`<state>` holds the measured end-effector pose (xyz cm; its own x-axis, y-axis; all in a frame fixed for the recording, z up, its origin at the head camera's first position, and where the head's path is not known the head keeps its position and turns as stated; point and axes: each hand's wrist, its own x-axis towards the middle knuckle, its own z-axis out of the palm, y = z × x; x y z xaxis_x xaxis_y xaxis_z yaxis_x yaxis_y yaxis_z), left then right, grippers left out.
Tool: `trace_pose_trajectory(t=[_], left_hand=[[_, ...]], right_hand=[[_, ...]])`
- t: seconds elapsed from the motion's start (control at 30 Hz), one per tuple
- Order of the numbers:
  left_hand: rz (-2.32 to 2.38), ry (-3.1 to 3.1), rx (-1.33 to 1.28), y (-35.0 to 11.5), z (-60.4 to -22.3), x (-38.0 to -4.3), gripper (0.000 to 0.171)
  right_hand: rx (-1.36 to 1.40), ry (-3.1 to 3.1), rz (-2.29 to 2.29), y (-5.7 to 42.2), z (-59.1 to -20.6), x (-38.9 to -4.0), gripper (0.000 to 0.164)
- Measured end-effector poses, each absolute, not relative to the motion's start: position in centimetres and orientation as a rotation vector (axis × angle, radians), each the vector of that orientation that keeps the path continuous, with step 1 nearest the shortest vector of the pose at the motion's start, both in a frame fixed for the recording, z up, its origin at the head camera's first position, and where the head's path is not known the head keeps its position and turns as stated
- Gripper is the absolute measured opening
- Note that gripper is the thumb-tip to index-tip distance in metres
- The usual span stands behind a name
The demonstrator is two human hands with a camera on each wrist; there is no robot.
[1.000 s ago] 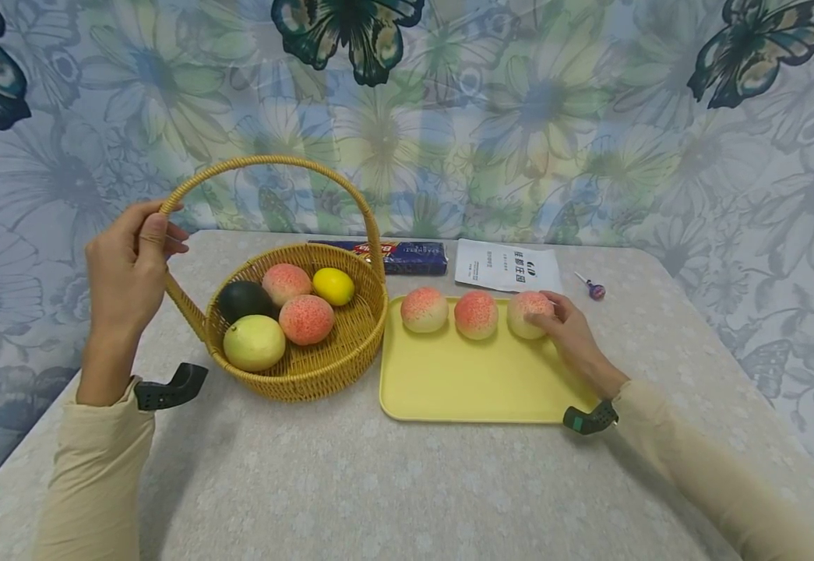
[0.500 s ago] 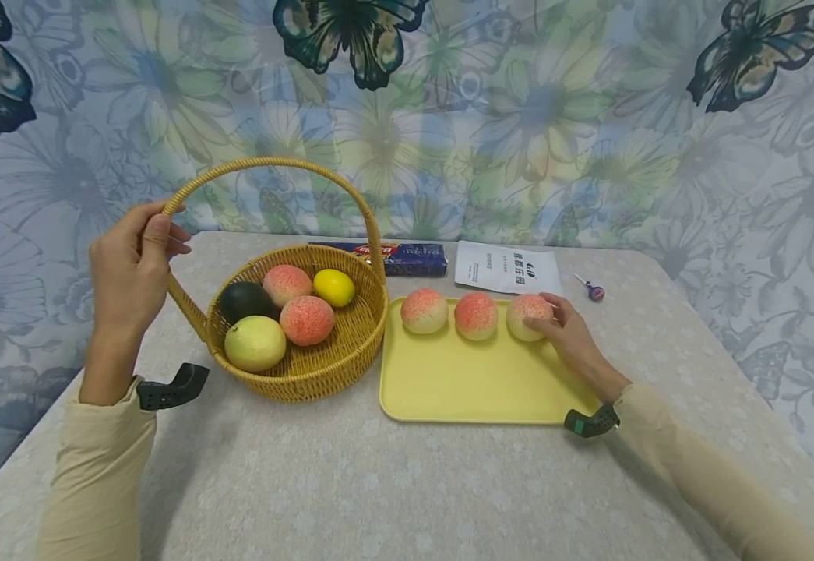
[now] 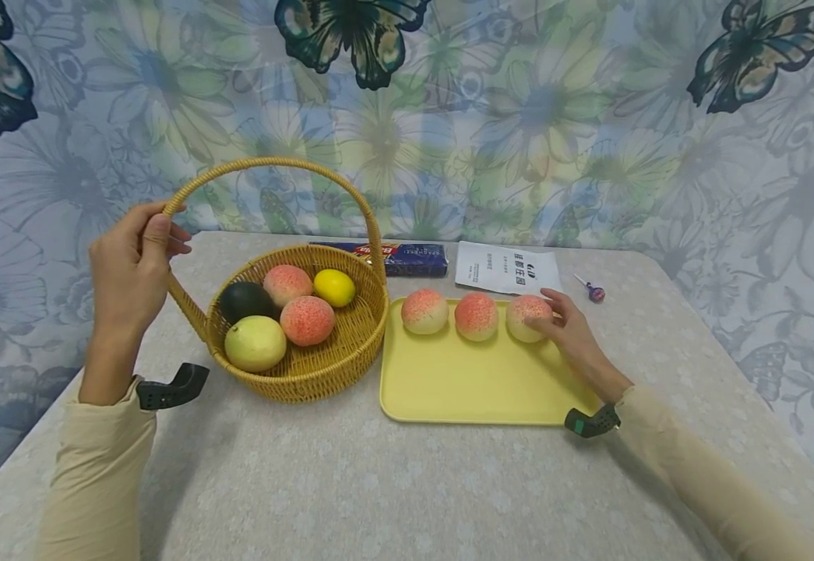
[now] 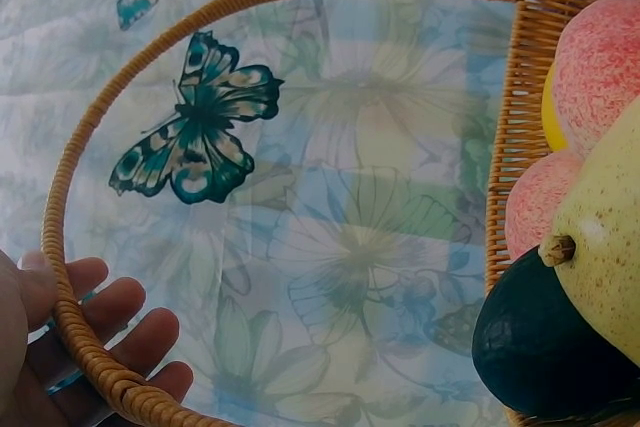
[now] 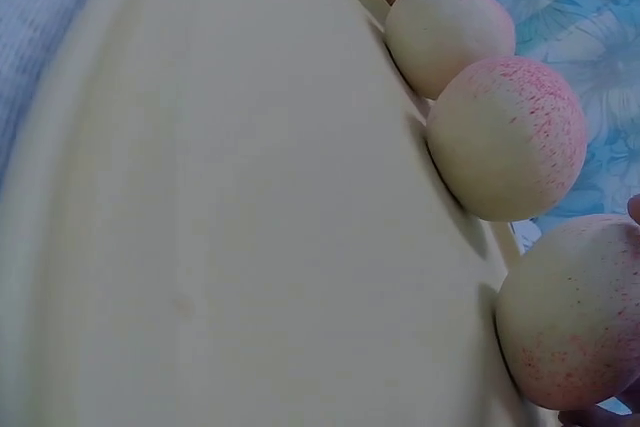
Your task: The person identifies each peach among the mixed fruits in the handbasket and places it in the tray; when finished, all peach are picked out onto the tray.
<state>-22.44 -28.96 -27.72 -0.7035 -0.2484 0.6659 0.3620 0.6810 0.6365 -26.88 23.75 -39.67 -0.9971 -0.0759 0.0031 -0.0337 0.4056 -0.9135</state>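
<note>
My left hand (image 3: 133, 269) pinches the arched handle (image 3: 266, 162) of a round wicker basket (image 3: 294, 389) on its left side, thumb in front. In the left wrist view, its fingers (image 4: 145, 342) extend past the handle. The basket holds two reddish peaches (image 3: 307, 320), a lemon (image 3: 335, 288), a pale yellow-green pear-like fruit (image 3: 255, 344) and a dark, smooth fruit (image 3: 244, 301). On the yellow tray (image 3: 477, 389), my right hand (image 3: 578, 343) is loosely spread around the rightmost peach (image 3: 527, 318), thumb by its front. Two more peaches (image 3: 476, 316) sit left of it in a row.
Behind the basket and tray lie a blue spaghetti pack (image 3: 414, 259) and a white printed packet (image 3: 507, 267). A lollipop (image 3: 595, 293) rests farther right. A butterfly-patterned cloth (image 3: 449, 140) hangs behind the table, whose cover (image 3: 350, 483) is pale and patterned.
My right hand's fingers have loosened and lifted slightly from the rightmost peach, which has shifted very little. The left hand still holds the basket handle.
</note>
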Motion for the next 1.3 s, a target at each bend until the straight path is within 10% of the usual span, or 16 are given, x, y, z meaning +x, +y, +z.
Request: trace_pose_trajectory(t=[1.3], left_hand=[[-1.015, -2.121, -0.085, -28.9, -27.7, -22.4, 0.032]], right_hand=[[-0.781, 2.63, -1.548, 13.7, -33.3, -26.7, 0.067]])
